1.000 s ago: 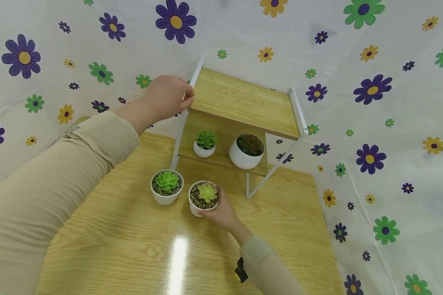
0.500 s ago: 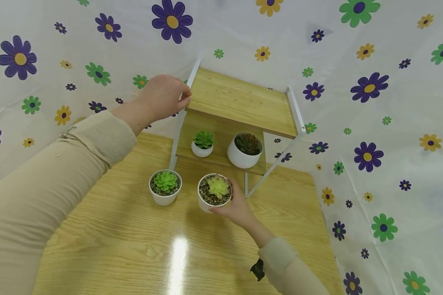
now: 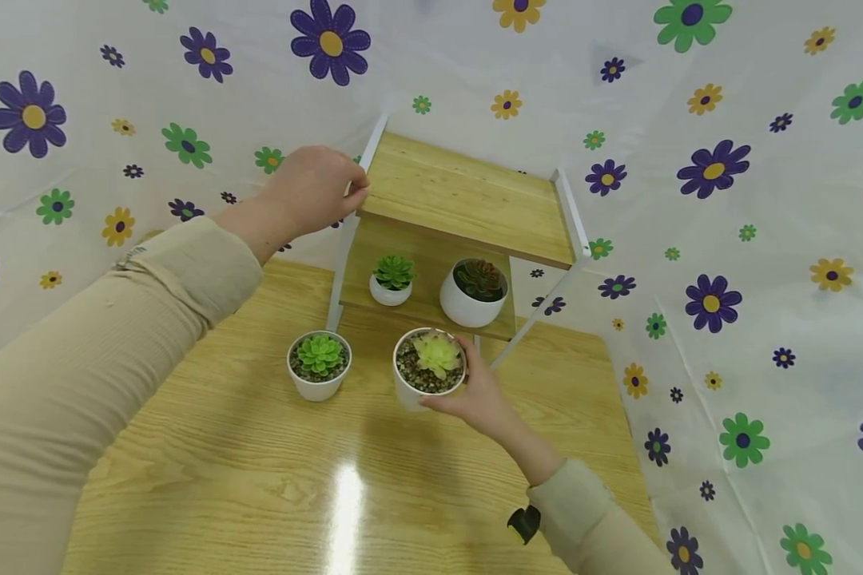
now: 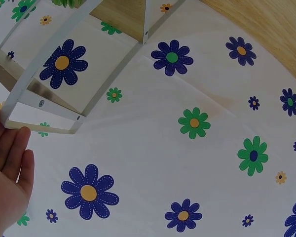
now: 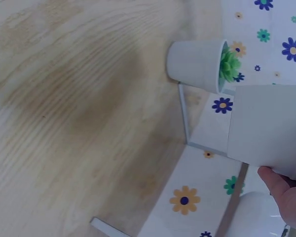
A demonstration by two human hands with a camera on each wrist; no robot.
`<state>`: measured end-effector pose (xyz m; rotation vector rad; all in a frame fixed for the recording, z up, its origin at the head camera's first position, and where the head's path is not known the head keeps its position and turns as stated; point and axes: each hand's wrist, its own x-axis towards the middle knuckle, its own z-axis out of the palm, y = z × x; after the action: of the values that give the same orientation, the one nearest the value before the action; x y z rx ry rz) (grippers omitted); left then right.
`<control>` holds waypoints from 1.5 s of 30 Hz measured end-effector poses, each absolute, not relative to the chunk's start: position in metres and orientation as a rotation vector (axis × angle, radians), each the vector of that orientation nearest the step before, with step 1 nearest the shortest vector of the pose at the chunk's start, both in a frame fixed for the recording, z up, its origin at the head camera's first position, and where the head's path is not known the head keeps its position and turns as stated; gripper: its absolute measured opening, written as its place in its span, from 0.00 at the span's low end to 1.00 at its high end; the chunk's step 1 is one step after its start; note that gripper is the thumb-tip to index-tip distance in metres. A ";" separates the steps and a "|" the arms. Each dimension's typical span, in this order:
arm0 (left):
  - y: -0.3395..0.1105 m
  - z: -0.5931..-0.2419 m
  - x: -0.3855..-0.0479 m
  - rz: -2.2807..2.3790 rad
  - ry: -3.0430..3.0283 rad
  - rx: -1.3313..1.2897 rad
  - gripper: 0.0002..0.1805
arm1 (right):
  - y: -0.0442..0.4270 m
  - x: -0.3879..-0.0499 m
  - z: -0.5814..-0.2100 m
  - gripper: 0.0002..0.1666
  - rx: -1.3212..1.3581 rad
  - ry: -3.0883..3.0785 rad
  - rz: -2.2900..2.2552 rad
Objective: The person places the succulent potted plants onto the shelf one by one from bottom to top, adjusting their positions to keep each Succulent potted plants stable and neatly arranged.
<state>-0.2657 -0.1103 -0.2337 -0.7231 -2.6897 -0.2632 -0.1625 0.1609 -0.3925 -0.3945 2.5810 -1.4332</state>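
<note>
My left hand (image 3: 316, 190) grips the left corner of the shelf's top board (image 3: 467, 196); in the left wrist view the fingers (image 4: 17, 148) curl at the white metal frame (image 4: 44, 44). My right hand (image 3: 485, 395) holds a white pot (image 3: 411, 394) with a pale yellow-green succulent (image 3: 437, 354), thumb on the near side. In the right wrist view that pot (image 5: 269, 128) hangs off the table, tilted in the picture. Left of it on the table stands another white pot (image 3: 318, 390) with a green succulent (image 3: 320, 353).
On the lower shelf board (image 3: 424, 307) sit a small white pot (image 3: 391, 294) with a green plant and a larger round white pot (image 3: 472, 308) with a dark reddish plant. A flowered cloth (image 3: 777, 319) surrounds the wooden table (image 3: 259, 479) behind and at the right.
My right hand has lifted the pale succulent's pot off the table and moved it right and upward, towards the shelf. My left hand stays at the shelf corner.
</note>
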 end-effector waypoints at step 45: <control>-0.110 -0.234 -0.265 -0.266 -2.702 -0.717 0.14 | 0.159 -0.182 -0.250 0.55 -0.444 2.626 -1.369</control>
<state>-0.2651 -0.1099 -0.2343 -0.7170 -2.7018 -0.2665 -0.1819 0.1585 -0.2502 -0.4440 2.6256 -1.3686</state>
